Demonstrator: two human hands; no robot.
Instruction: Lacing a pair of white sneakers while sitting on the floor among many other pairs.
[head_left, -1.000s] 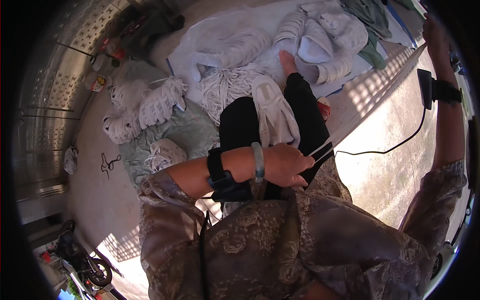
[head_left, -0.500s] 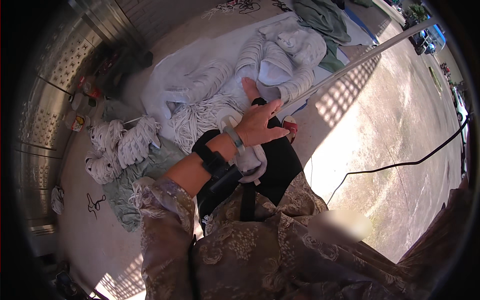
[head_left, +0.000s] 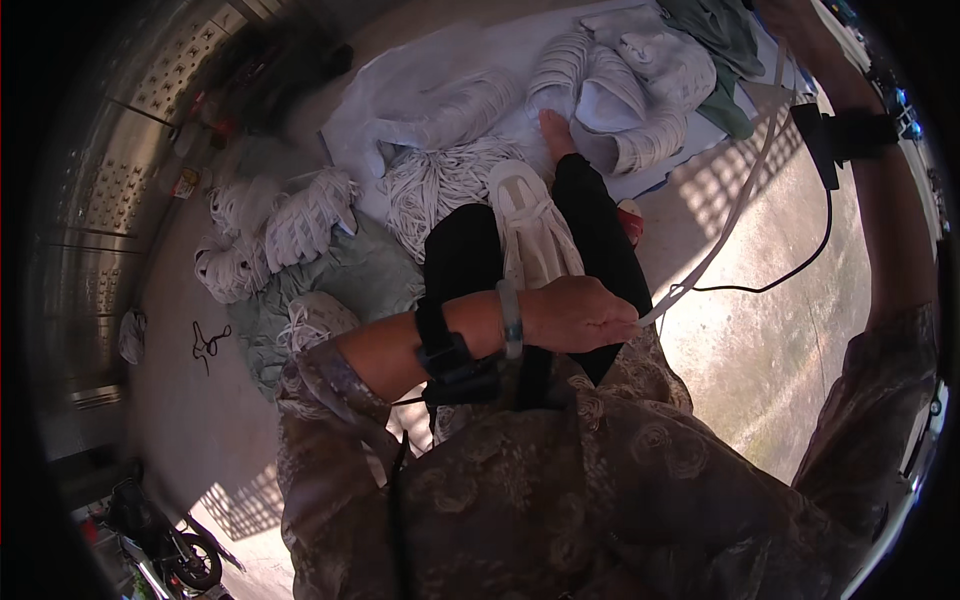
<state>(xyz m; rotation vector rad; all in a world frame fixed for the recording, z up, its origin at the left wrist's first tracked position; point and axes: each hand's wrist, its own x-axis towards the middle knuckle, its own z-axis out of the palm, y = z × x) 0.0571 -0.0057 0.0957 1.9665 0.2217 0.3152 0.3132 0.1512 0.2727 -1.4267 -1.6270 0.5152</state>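
Since half a second ago, the left hand (head_left: 578, 313) has drawn back from the white pile toward the lap and now lies closed over the near end of a white strap (head_left: 738, 205), pinching it at the fingertips just above the right knee. A white shoe upper (head_left: 532, 232) lies along the black trousers (head_left: 463, 260), its near end touching that hand. From the pinch, the strap runs taut up and to the right, across the sunlit concrete floor (head_left: 790, 340), to the right hand (head_left: 790, 18), which is raised far out at the upper edge; it is cut off by the rim, so whether its fingers are together or apart cannot be told. A black cable (head_left: 800, 270) loops over the floor below the right forearm. Beyond the knees, a bare foot (head_left: 553, 135) rests on a white sheet (head_left: 400, 110) heaped with bundles of white straps (head_left: 440, 185). More bundles (head_left: 270, 225) lie to the left on a pale green cloth (head_left: 370, 275). A dark green cloth (head_left: 720, 40) lies at the sheet's far end.
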